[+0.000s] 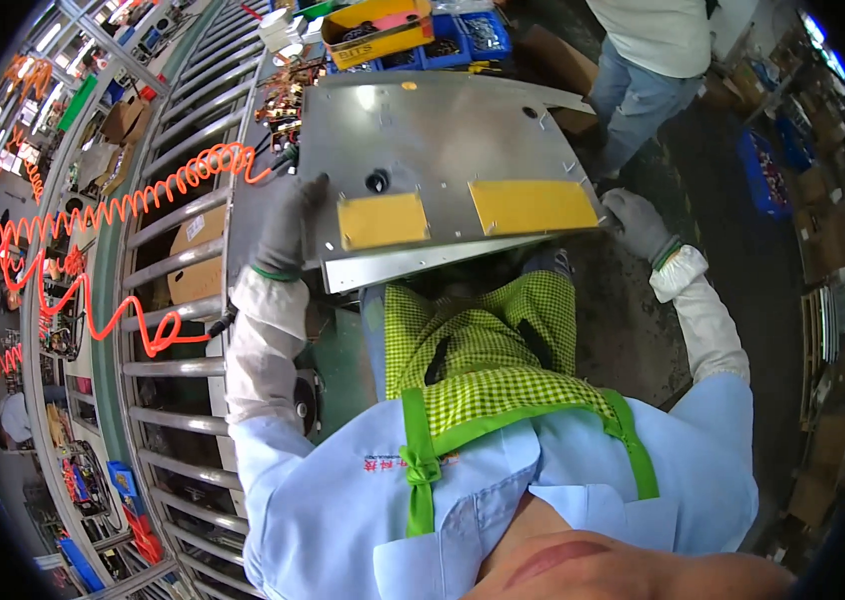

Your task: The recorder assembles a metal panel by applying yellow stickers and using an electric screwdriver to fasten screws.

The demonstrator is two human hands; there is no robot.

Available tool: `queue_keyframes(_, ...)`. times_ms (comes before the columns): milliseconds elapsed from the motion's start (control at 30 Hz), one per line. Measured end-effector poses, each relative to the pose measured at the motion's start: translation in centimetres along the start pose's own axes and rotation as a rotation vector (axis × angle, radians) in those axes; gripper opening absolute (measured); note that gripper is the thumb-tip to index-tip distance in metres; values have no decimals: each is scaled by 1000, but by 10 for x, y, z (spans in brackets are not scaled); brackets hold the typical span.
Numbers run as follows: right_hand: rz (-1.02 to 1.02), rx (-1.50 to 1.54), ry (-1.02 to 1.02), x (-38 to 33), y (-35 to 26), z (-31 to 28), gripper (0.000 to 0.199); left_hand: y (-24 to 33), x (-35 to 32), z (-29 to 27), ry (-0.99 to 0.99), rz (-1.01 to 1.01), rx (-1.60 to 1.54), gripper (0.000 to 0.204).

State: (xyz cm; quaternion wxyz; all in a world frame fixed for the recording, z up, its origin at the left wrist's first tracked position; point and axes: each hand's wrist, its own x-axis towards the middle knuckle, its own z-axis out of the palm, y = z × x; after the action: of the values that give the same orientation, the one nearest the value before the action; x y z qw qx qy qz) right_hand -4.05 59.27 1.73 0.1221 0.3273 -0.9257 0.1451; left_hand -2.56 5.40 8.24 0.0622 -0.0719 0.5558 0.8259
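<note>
Hands in grey gloves hold a big, flat metal panel (443,160) out in front of the person's body. The left hand (288,225) has its grip clamped on the panel's edge at 9 o'clock. The right hand (638,225) has its grip clamped on the corner at 3 o'clock. Two yellow patches (383,220) sit on the panel near its front edge, and a small black hole (377,181) is close by. At 12 o'clock, past the panel, are blue bins (463,40) and a yellow box (378,30). An orange coiled hose (143,205) hangs over the roller rails (178,300) at 9 o'clock. Another person (643,70) stands at 1 o'clock. I think the panel could tip or slip, since only its ends are held. It could also bump that person, who stands close to its far corner
</note>
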Motion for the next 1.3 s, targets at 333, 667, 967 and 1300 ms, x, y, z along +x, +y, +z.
queue_keyframes(333,644,-127,78,-184,-98,-269,41,22,57,191,-648,229,290,40)
queue_keyframes(667,1232,-364,-304,-294,-105,-353,44,-92,112,378,-789,-66,942,79)
queue_keyframes(967,1070,-85,-841,-214,77,-126,48,-113,201,202,-660,831,1736,50)
queue_keyframes(1300,937,73,-961,-149,230,116,40,-132,205,140,-587,682,1814,71)
